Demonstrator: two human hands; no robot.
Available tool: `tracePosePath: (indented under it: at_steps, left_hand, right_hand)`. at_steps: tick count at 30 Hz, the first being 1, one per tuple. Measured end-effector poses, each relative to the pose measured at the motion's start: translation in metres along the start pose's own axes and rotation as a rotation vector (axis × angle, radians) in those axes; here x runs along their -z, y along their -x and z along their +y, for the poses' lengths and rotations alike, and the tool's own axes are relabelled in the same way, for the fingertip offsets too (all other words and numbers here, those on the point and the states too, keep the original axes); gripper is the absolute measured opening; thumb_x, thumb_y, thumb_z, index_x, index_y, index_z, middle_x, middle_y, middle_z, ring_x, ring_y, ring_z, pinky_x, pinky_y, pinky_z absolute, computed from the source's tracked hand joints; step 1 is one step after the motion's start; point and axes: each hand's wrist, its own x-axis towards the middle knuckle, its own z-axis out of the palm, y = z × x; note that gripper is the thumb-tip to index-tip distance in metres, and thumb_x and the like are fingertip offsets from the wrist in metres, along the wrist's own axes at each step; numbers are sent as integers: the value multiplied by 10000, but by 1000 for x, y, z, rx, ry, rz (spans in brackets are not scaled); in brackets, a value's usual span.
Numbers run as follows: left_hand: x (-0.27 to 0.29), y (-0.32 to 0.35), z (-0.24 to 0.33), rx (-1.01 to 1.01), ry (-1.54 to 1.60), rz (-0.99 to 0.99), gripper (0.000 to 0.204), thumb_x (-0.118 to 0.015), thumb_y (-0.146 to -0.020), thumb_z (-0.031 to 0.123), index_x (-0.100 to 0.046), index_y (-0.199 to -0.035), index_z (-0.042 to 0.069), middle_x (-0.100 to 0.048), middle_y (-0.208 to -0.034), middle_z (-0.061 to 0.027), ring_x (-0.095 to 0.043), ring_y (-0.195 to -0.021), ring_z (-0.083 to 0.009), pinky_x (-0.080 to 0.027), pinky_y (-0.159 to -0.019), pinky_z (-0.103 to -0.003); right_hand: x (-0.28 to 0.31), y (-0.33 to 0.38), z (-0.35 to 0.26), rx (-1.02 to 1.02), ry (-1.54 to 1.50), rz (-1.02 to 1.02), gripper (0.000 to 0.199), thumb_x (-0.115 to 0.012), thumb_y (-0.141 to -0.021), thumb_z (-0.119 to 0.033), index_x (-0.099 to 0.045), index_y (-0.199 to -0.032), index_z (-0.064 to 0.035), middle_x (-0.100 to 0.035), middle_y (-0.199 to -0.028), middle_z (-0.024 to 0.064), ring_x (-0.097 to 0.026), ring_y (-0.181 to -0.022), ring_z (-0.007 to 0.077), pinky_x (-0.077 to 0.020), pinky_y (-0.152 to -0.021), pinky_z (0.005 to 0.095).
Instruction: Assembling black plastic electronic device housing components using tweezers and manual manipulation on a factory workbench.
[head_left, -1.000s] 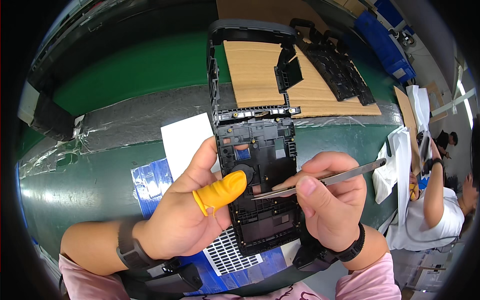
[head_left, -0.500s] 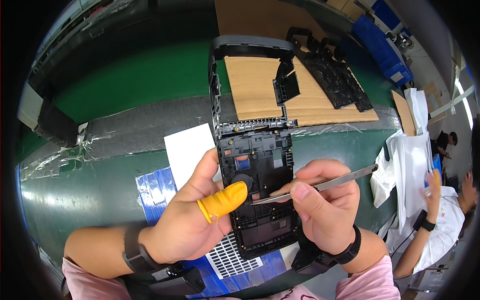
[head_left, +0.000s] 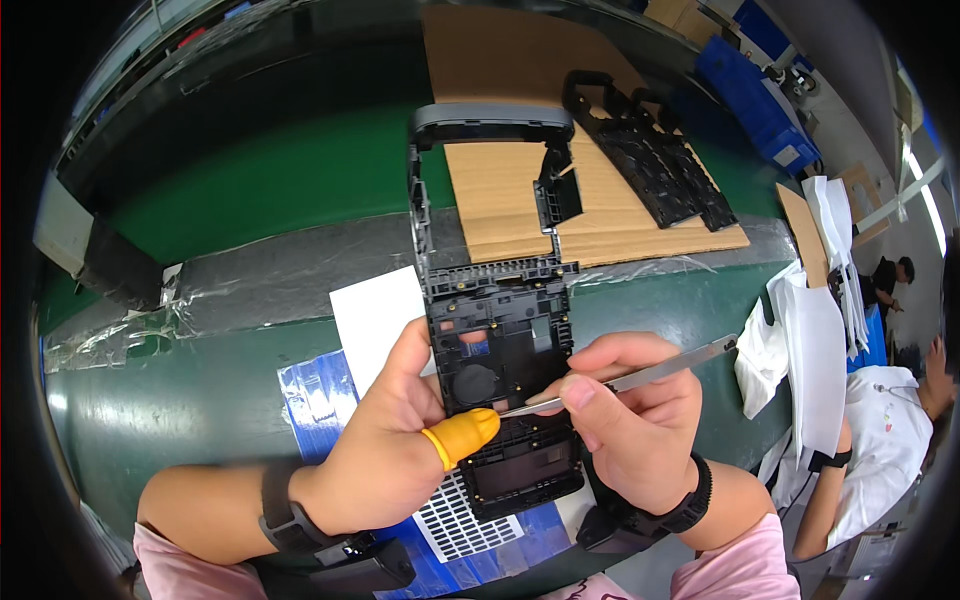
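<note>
Black frame (head_left: 527,352), left hand (head_left: 385,450) wrapped around its left edge, right hand (head_left: 638,430) angled inward, pinching metal tweezers (head_left: 678,365)

The housing (head_left: 495,310) is held over the bench (head_left: 200,390), with the left hand (head_left: 385,440) at its left edge and the right hand (head_left: 640,420) at its right. Tweezers (head_left: 660,370) slant across from the right hand, their tips beside the finger cot (head_left: 465,435) on the left thumb. Behind the housing — partly seen through its opening — lies a cardboard sheet (head_left: 620,225), with molded parts (head_left: 650,160) on its right side. A paper sheet (head_left: 375,310) lies behind the left hand, next to plastic film (head_left: 315,395). A label sheet (head_left: 470,530) lies on that film, partly beneath the housing. Wrapping (head_left: 815,340) is at the bench's right edge — a co-worker (head_left: 885,450) beyond it.
</note>
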Motion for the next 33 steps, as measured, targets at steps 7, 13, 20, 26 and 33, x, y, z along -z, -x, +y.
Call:
tracePosePath:
  at_steps: [7,13,20,26,33]
  left_hand:
    - [12,-27,30,-185,-184,167,369,-491,-780,-72,-382,-1107,59,-529,-951,-78,-530,-885,-143,-437,-788,-275]
    - [96,-85,135,-797,-697,842,334,-374,-811,43,-422,-1141,16,-494,-1069,-73,-463,-970,-138,-357,-862,-267]
    - [-63,-217,58,-295,-1987,312,342,-497,-784,324,-621,-982,74,-487,-1109,-158,-438,-1028,-330,-401,-816,-430]
    - [-61,-290,4,-114,-1845,367,416,-524,-743,352,-617,-962,10,-571,-1034,-195,-530,-986,-322,-388,-834,-412]
    - [-34,-230,76,-447,-1280,441,156,-494,-786,66,-556,-870,-50,-583,-820,-171,-587,-769,-220,-480,-644,-334]
  right_hand:
    - [14,-7,-14,43,-176,52,178,-587,-774,20,-533,-944,22,-595,-770,54,-500,-567,34,-381,-460,151]
    - [5,2,1,144,-45,-65,183,-597,-775,-3,-537,-947,10,-570,-747,27,-495,-594,29,-379,-496,166]
    - [21,6,10,41,-16,-123,136,-579,-780,10,-533,-908,9,-563,-772,20,-510,-636,30,-387,-537,150]
    - [9,6,18,-57,-90,-97,95,-588,-782,-37,-537,-851,4,-557,-712,6,-489,-588,17,-394,-512,157]
    - [11,1,20,-50,-72,-69,112,-593,-783,-53,-533,-867,-7,-554,-683,-13,-476,-571,5,-387,-501,157]
